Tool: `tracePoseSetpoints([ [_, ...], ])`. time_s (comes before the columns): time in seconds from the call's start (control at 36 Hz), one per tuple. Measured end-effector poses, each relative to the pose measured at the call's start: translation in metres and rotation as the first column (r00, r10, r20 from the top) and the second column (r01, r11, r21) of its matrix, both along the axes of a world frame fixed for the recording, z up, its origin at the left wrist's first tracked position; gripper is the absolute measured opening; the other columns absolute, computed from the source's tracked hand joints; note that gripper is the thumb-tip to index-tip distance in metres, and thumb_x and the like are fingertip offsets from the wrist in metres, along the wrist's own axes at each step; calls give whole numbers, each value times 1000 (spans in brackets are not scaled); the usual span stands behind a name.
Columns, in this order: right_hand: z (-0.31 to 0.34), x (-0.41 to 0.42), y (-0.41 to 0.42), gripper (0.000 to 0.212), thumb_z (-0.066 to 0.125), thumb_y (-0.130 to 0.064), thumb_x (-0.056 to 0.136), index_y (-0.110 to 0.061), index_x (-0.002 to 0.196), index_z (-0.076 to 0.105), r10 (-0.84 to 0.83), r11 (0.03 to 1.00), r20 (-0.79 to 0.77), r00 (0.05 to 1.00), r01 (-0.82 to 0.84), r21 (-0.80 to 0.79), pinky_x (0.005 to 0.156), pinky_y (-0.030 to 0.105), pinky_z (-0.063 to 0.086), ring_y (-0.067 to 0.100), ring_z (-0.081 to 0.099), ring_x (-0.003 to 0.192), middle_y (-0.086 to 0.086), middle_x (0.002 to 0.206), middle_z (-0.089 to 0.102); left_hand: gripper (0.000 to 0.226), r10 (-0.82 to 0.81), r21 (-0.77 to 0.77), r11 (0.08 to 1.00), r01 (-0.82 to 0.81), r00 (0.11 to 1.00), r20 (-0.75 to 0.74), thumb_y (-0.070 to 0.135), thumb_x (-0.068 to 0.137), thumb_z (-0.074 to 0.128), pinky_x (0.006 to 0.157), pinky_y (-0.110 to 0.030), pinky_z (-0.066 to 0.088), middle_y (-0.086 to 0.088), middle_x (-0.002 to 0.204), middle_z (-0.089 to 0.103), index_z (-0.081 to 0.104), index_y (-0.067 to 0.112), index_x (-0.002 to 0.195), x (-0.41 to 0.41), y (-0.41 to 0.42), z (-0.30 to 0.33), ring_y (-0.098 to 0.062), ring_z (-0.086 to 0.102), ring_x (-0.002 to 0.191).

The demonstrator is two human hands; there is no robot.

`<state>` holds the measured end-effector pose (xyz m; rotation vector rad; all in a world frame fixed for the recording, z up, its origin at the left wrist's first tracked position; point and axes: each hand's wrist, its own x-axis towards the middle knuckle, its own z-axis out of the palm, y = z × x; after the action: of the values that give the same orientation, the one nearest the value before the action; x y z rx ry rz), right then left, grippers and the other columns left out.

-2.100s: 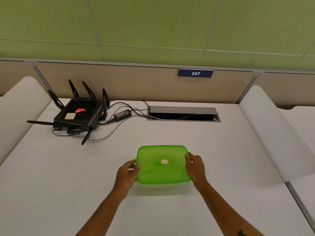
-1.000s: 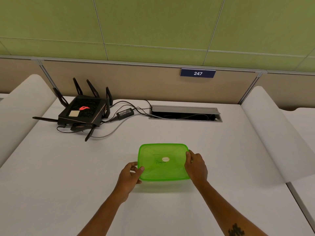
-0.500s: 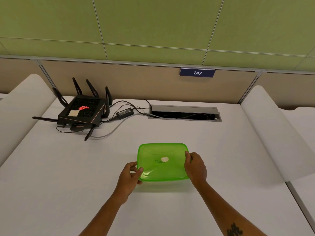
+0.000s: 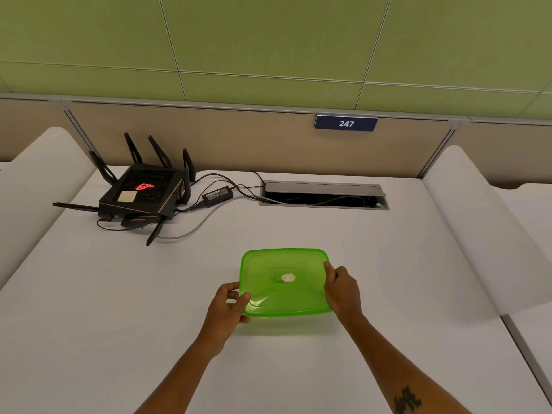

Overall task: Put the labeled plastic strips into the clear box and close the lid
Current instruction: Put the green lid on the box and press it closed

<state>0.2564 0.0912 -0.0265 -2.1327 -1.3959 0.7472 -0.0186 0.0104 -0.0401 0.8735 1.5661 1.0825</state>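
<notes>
A clear box with a bright green lid rests on the white table in front of me. The lid covers the box and bears handwriting and a small white round sticker. My left hand grips the lid's near-left corner, thumb on top. At the right edge, my right hand clasps the lid with fingers curled over the rim. No labeled plastic strips are visible; the box's inside is hidden under the lid.
A black router with several antennas sits at the far left, with a power adapter and cables running to an open cable hatch. White rolled dividers flank the table on both sides. A beige partition stands behind.
The box sits slightly farther from me than 2 seconds ago. My left thumb has shifted onto the lid's near-left corner. Both hands stay on the lid's sides.
</notes>
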Motion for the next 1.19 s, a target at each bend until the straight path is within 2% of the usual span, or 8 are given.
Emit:
tracePoseSetpoints([
  [0.22,2,-4,0,50,36,-54,106,-8,94,52,26,999,62,998,-24,-38,71,40,42,43,65,95,21,94,69,26,-13,-6,1000,13,1000,-16,19,96,72,70,-49,65,-21,112,63,63,19,120,-1,0,1,-20,72,69],
  [0.36,4,-6,-1,46,36,-53,106,-10,93,47,39,998,73,997,-35,-56,74,43,44,45,66,99,25,100,71,24,-22,-14,1000,21,1000,-20,16,96,72,64,-41,64,-23,112,64,63,16,118,-2,1,5,-24,73,74],
  [0.67,6,-4,-2,48,30,-54,106,-10,99,50,39,995,61,997,-34,-94,77,44,49,42,67,96,21,97,71,22,-44,-93,995,37,996,-75,19,94,74,66,-47,66,-20,101,64,61,19,112,-2,10,14,-23,69,74],
  [0.78,7,5,8,51,30,-56,104,-14,94,56,48,986,3,999,-47,-159,79,41,47,35,65,97,13,100,70,23,-23,-145,989,4,991,-130,33,95,72,63,-45,65,-19,100,67,61,18,107,-2,24,16,-24,68,75],
  [0.89,11,8,27,50,38,-61,100,-17,86,59,33,983,-73,997,-45,-181,84,41,53,27,63,89,2,89,67,36,5,-215,976,-42,986,-168,53,97,61,62,-48,65,-16,101,68,61,16,102,-2,51,21,-31,72,85],
  [1.03,14,3,45,62,37,-69,97,-14,72,52,20,985,-111,994,-38,-167,65,36,42,20,56,69,-1,74,61,65,-52,-290,957,-20,970,-236,74,95,38,66,-49,66,-11,98,67,61,13,98,-1,84,27,-32,70,91],
  [1.11,11,1,54,74,30,-77,93,-10,70,52,8,983,-127,992,-31,-182,65,36,43,23,58,68,5,72,63,77,-94,-301,954,-11,938,-332,81,92,27,65,-44,63,-11,93,67,61,12,91,3,98,30,-31,67,89],
  [1.19,6,-1,59,74,28,-82,89,-16,63,49,5,985,-132,991,-28,-170,64,36,44,25,58,66,6,66,60,76,-101,-275,961,-25,895,-435,76,97,23,84,-44,55,-9,89,68,63,12,85,10,105,28,-35,64,92],
])
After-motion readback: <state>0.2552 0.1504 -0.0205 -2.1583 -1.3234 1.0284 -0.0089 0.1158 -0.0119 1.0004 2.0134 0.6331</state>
